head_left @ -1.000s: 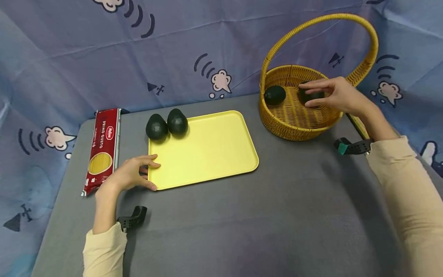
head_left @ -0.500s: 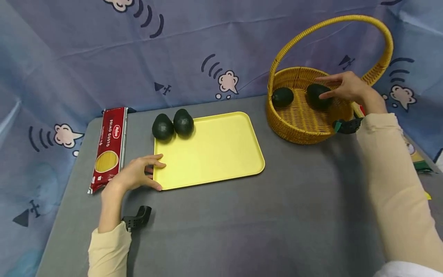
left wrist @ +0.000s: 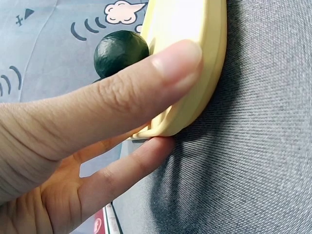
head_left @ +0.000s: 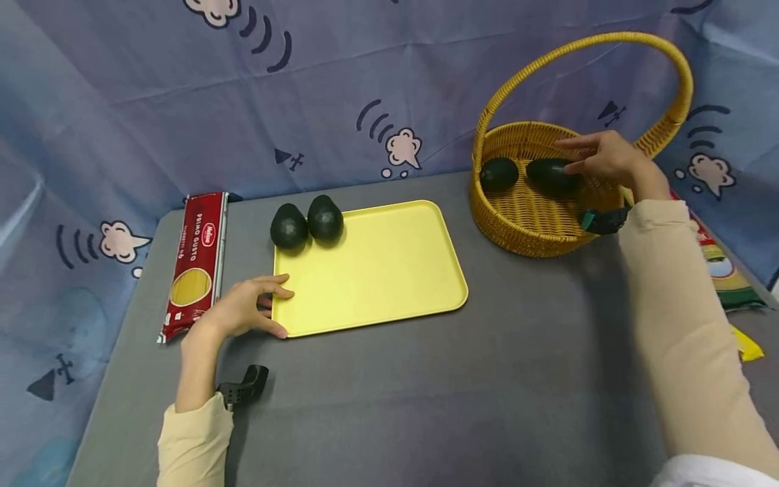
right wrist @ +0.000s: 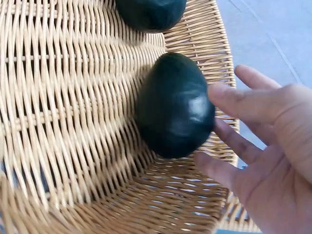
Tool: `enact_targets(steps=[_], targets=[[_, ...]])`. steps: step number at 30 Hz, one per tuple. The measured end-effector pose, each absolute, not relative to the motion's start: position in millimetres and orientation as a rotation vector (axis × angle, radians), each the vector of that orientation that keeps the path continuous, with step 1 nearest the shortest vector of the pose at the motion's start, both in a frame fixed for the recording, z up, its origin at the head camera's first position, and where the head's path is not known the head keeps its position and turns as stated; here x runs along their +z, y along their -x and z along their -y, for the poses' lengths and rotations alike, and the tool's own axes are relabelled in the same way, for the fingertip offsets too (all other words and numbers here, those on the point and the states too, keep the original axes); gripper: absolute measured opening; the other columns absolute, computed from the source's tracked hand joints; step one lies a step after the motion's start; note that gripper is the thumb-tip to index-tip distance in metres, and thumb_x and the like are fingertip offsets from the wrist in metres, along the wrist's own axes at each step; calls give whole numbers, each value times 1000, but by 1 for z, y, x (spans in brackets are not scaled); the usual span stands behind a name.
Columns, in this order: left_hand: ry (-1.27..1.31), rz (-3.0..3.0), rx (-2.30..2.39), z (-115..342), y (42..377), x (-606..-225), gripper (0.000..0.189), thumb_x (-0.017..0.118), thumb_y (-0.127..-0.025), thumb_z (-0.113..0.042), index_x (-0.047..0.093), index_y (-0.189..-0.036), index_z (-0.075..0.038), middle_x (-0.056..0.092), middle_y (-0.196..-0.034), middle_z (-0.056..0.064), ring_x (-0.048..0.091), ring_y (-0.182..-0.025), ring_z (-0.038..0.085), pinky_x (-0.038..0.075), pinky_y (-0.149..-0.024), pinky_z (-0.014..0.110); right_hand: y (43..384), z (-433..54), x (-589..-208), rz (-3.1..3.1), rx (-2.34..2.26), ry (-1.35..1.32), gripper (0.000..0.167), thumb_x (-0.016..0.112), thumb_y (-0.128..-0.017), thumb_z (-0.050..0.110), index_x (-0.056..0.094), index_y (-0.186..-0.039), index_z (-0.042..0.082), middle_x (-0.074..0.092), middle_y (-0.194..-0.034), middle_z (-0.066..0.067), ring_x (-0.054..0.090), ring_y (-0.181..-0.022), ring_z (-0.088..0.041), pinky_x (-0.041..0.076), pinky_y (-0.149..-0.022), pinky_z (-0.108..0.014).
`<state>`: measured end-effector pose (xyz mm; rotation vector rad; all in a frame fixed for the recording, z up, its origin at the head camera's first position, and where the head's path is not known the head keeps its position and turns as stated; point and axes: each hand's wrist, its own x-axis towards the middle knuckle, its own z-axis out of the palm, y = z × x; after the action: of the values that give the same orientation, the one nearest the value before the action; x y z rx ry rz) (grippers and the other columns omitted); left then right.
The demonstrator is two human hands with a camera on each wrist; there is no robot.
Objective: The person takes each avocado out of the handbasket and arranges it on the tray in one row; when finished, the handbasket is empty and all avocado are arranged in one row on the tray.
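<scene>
My left hand (head_left: 240,310) is at the near left corner of the yellow tray (head_left: 377,277), its thumb and fingers holding the rim. In the left wrist view the thumb (left wrist: 170,68) lies across the tray's side and another finger touches the corner from below. Two dark green avocados (head_left: 289,226) sit side by side at the tray's far left corner. My right hand (head_left: 615,159) reaches into the wicker basket (head_left: 523,247), fingers spread beside one avocado (right wrist: 173,107). Those fingertips are right at its end, not wrapped round it. A second avocado (head_left: 499,174) lies at the basket's left wall.
A red spaghetti packet (head_left: 196,264) lies left of the tray. The basket's tall handle (head_left: 584,44) arches over the right hand. Further right, partly behind the right sleeve (head_left: 688,325), are a colourful bag (head_left: 724,267) and a yellow packet (head_left: 747,345). A patterned cloth backs the grey table.
The avocado by my right hand has turned and shifted a little leftward in the basket, while the fingers have come off its top to its right end. The left hand stays on the tray.
</scene>
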<state>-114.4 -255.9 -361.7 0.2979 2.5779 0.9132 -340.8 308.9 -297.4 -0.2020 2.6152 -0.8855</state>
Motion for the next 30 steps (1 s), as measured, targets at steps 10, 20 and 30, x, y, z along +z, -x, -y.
enact_targets(steps=[10,20,30], targets=[[-300,-2577,924,255,113,-358,65,87,-68,-16,61,-124,6,38,-147,22,61,-108,34,52,-89,42,344,-314,-309,-2482,-1047,114,56,53,-98,14,31,-149,6,40,-143,-17,57,-81,7,55,-74,-24],[-289,-2561,947,254,115,-364,64,87,-68,-14,61,-123,6,38,-147,22,60,-109,34,52,-88,41,338,-301,-330,-2250,-1239,23,70,56,-96,36,17,-154,28,-1,-160,-12,25,-140,-35,47,-98,-34],[-268,-2565,944,255,115,-362,64,87,-68,-14,62,-124,5,38,-148,21,60,-109,33,52,-89,41,339,-296,-336,-2041,-1463,-90,72,57,-95,27,15,-153,34,-16,-159,-2,16,-142,-35,50,-93,-36]])
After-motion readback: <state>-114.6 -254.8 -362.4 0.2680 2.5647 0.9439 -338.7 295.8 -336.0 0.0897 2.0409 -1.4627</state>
